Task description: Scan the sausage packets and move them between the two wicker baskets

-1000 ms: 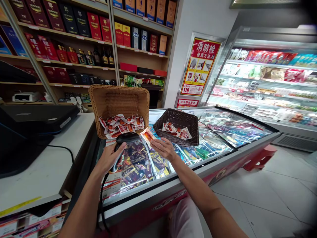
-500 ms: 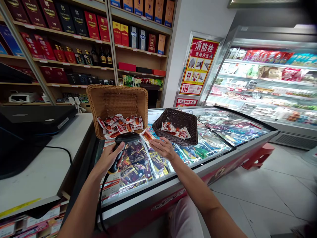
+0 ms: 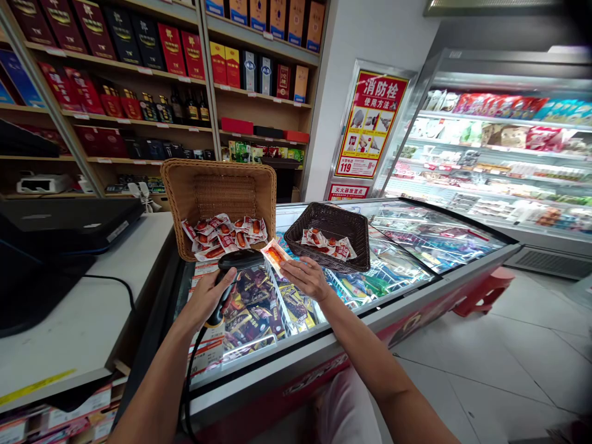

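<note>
My left hand [image 3: 209, 297] is wrapped round the handle of a black barcode scanner [image 3: 240, 261], its head pointing right. Between the fingers of my right hand [image 3: 306, 277] is a wrapped sausage [image 3: 275, 253] in a clear and white packet, lit orange in front of the scanner head. Behind the scanner, a tan wicker basket [image 3: 218, 168] lies tipped towards me with several sausage packets [image 3: 226, 235] in its lower part. To the right, a dark brown woven basket [image 3: 359, 237] holds several more packets [image 3: 329, 243]. Both baskets are on the glass-topped freezer [image 3: 259, 345].
A white counter [image 3: 87, 308] with black equipment [image 3: 69, 225] stands at the left. The scanner's cable [image 3: 189, 382] hangs over the freezer's front edge. Shelves of boxes and bottles [image 3: 139, 80] rise behind. A red stool [image 3: 485, 293] and a refrigerated display [image 3: 499, 160] are at the right.
An orange light now falls on the sausage packet in my right hand. The scanner has shifted slightly to the right and down. The baskets have stayed put.
</note>
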{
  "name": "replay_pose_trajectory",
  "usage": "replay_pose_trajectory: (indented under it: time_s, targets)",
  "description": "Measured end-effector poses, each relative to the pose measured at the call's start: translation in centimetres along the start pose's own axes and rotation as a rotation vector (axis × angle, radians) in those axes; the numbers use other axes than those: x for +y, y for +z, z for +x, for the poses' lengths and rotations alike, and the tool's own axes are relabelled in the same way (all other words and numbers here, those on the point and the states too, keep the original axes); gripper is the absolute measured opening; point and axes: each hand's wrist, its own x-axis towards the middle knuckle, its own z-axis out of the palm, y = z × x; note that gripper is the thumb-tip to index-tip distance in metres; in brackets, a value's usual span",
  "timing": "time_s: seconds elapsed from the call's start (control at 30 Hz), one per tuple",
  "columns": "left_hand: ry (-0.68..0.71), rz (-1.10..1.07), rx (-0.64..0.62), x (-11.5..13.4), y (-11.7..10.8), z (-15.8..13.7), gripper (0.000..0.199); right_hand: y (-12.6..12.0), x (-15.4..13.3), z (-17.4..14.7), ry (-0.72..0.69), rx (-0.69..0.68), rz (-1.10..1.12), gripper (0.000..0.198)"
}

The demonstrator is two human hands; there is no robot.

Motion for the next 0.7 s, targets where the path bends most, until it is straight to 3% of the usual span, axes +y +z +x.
replay_pose_trajectory:
  time_s: [0.07,0.2,0.4,0.63,0.7]
  targets:
    - [-0.010,-0.008,0.024,-0.1,0.0,0.1,0.053,0.3,0.1,-0.1,0.033,0.041,-0.008,0.030]
    - [-0.026,-0.057,0.059,-0.4,-0.1,0.4,0.056,1.6,0.5,-0.4,0.263,0.136,0.004,0.026]
    - [-0.022,-0.068,0.098,-0.5,-0.3,0.5,0.053,3.8,0.3,-0.5,0.376,0.003,0.310,0.032]
    - [-0.058,-0.083,0.120,-0.7,-0.3,0.7,0.055,3.9,-1.0,0.4,0.658,-0.106,0.544,0.009]
    - [-0.052,-0.084,0.129,-0.7,-0.2,0.7,0.055,4.2,-1.4,0.5,0.750,-0.149,0.608,0.019]
